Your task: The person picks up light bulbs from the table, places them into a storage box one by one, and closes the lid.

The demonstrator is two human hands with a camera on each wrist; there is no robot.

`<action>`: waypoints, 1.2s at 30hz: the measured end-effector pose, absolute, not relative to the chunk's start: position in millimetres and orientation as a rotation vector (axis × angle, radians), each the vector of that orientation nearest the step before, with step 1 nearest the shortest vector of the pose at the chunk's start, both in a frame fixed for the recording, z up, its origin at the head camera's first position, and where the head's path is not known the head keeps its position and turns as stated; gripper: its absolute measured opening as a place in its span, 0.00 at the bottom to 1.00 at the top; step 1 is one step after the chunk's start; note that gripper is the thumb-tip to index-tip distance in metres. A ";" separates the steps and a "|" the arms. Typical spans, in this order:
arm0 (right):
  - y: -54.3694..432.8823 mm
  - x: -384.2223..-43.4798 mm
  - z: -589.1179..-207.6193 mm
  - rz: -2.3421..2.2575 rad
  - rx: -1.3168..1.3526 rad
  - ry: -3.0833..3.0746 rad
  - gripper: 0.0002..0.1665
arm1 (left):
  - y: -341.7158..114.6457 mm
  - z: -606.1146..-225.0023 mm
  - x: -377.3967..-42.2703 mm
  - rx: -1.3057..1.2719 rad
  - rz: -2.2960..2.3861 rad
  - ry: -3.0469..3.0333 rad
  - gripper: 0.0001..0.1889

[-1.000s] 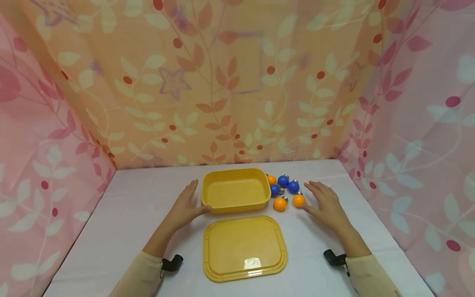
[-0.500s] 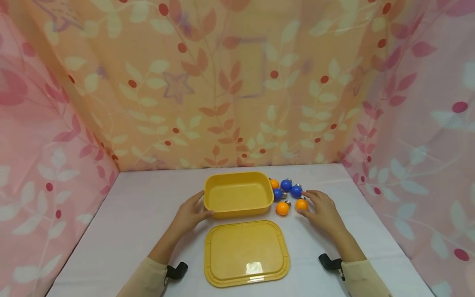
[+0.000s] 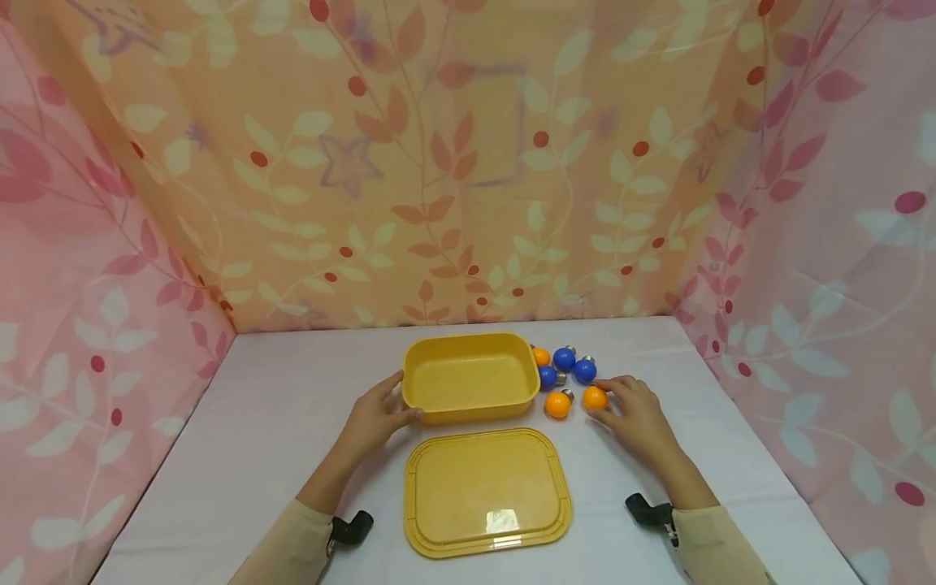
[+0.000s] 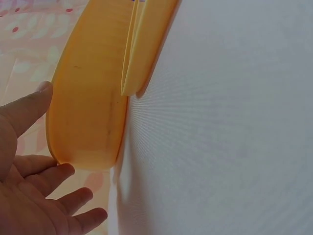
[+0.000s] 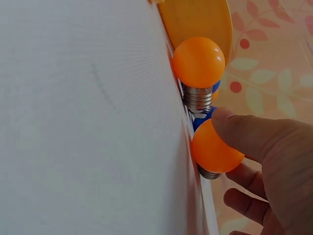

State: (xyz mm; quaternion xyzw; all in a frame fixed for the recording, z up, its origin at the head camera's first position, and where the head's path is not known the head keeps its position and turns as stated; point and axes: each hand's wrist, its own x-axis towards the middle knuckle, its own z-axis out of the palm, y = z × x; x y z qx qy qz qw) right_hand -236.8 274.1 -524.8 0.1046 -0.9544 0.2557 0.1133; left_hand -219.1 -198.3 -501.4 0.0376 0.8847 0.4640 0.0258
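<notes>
An open yellow plastic box (image 3: 471,382) stands on the white table. My left hand (image 3: 369,418) holds its left end, the thumb at the near rim and fingers around the corner; the left wrist view shows the thumb and fingertips touching its wall. My right hand (image 3: 638,414) pinches an orange light bulb (image 3: 595,397) between thumb and fingers, the bulb still low at the cloth. Close by lie another orange bulb (image 3: 557,405) and several blue and orange bulbs, among them a blue bulb (image 3: 584,371), beside the box's right end.
A flat yellow lid (image 3: 487,493) lies in front of the box. White cloth (image 3: 270,398) covers the table. Patterned curtains (image 3: 439,162) stand along the back and both sides.
My left hand has moved in from beside the box to its left end. The right hand's fingers have closed in from the right around the orange bulb.
</notes>
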 end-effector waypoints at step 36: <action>238.4 -257.7 -442.0 0.994 0.602 -2.728 0.26 | -199.0 -502.7 -219.7 0.110 1.505 2.712 0.48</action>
